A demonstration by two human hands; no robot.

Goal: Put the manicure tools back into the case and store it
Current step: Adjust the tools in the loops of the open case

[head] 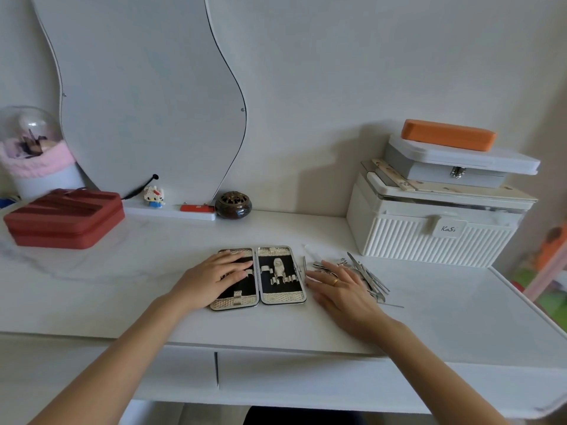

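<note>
Left hand (219, 276) rests flat on the open case (280, 276) (left half); right hand (339, 286), fingers spread, overlies the loose tools (368, 276).

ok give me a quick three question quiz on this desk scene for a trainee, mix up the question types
1. True or false: the manicure case lies open on the desk.
2. Multiple choice: where is the pile of metal tools? A) inside the case B) on the desk, right of the case C) on the red box
3. Short answer: what does the left hand rest on?

Key
1. True; both halves lie flat, clips showing.
2. B; the right hand lies flat beside and partly over the pile, fingers straight.
3. The left half of the open case, fingers flat, gripping nothing.
</note>
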